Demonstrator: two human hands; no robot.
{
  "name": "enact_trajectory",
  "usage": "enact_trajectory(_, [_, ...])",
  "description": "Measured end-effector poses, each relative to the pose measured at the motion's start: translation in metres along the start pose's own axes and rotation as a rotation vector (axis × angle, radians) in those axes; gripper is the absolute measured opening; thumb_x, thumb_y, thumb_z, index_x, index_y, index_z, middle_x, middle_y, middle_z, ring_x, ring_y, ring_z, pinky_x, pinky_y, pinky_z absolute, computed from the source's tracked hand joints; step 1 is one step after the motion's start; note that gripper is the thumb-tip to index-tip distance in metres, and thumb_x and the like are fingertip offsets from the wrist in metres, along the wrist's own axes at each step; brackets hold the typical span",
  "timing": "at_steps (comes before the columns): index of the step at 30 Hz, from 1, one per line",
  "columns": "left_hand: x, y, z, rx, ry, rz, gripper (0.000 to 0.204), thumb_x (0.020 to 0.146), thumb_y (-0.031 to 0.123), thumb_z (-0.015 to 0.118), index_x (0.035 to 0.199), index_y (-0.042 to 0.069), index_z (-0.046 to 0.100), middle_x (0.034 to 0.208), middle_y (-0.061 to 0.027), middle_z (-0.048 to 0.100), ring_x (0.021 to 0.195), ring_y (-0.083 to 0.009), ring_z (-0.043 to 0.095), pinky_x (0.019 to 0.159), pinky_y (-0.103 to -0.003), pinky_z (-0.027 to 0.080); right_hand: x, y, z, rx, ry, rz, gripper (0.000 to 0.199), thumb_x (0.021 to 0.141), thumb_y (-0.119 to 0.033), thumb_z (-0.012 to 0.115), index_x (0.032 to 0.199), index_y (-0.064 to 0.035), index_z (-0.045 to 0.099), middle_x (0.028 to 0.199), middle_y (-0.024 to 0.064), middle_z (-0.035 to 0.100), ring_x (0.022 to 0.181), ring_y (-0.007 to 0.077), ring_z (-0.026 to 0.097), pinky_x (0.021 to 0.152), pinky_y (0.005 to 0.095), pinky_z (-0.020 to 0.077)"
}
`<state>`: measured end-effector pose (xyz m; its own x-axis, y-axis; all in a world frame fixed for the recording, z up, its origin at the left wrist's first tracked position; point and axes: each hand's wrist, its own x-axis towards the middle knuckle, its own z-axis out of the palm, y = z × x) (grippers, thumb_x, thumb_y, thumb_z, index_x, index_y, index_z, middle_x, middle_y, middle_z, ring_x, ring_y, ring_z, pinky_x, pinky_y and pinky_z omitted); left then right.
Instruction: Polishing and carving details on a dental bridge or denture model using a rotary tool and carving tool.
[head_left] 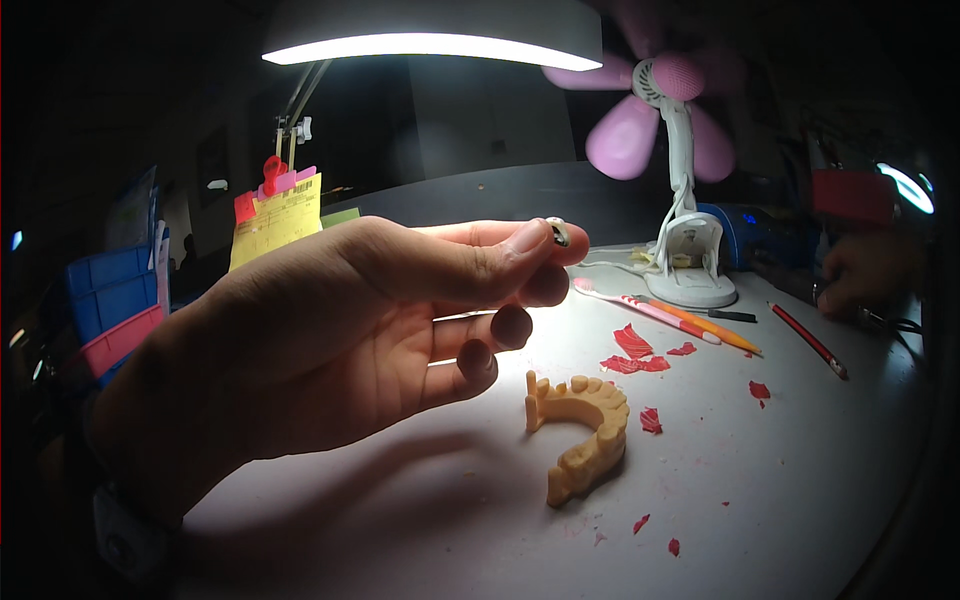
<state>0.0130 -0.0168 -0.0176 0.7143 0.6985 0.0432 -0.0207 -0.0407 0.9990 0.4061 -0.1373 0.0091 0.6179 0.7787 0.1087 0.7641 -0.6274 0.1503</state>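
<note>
One small metal piece [558, 232] sits pinched between thumb and forefinger of the left hand [330, 340], raised above the yellow dental arch model [585, 432] on the white bench [780, 480], and a slack pinch could drop it among the red wax chips [637, 355].

Tiny pale piece [558, 232] pinched at left hand [330, 340] fingertips, raised above table

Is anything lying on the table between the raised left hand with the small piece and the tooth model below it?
Nothing visible does. The left hand pinches a small piece above the white table; the yellow tooth model lies just below its curled fingers, with bare table between. The red scraps lie to the right, off that line.
</note>
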Motion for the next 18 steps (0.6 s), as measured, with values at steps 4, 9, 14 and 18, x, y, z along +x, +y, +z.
enact_trajectory(4, [0.001, -0.001, -0.003, -0.022, 0.004, 0.008, 0.036, 0.098, 0.022, 0.073, 0.13, 0.008, 0.065, 0.112, -0.006, 0.072, 0.094, -0.0096, 0.066, 0.072, -0.026, 0.049, 0.013, 0.002, -0.012, 0.848, -0.414, -0.35, 0.041, 0.097, -0.047, 0.068, 0.11, -0.0085, 0.071, 0.082, 0.0045, 0.069, 0.079, 0.0108, 0.068, 0.066, 0.0249, 0.0513])
enact_trajectory(9, [0.001, 0.001, -0.007, -0.046, 0.005, 0.021, 0.036, 0.099, 0.022, 0.073, 0.131, 0.008, 0.064, 0.112, -0.0055, 0.072, 0.094, -0.0094, 0.066, 0.072, -0.026, 0.048, 0.012, -0.06, -0.015, 1.814, -0.892, -0.896, 0.039, 0.097, -0.049, 0.069, 0.1, -0.0102, 0.067, 0.074, -0.0032, 0.064, 0.072, 0.0079, 0.066, 0.06, 0.0219, 0.0501])
enact_trajectory(14, [0.002, 0.002, -0.006, -0.065, -0.008, 0.032, 0.036, 0.099, 0.022, 0.072, 0.131, 0.008, 0.064, 0.112, -0.0049, 0.072, 0.093, -0.0092, 0.066, 0.072, -0.026, 0.048, -0.032, -0.151, -0.012, 2.148, -0.825, -0.82, 0.033, 0.097, -0.044, 0.071, 0.097, -0.0111, 0.069, 0.08, -0.005, 0.062, 0.089, 0.0091, 0.067, 0.079, 0.0262, 0.0557])
enact_trajectory(18, [0.0, 0.001, -0.005, -0.073, -0.017, 0.03, 0.036, 0.099, 0.022, 0.072, 0.132, 0.009, 0.064, 0.112, -0.0045, 0.072, 0.093, -0.009, 0.066, 0.072, -0.026, 0.048, -0.073, -0.178, -0.006, 2.19, -0.377, -0.882, 0.028, 0.093, -0.036, 0.077, 0.103, -0.0111, 0.07, 0.092, -0.0039, 0.064, 0.111, 0.0112, 0.064, 0.111, 0.0347, 0.0495])
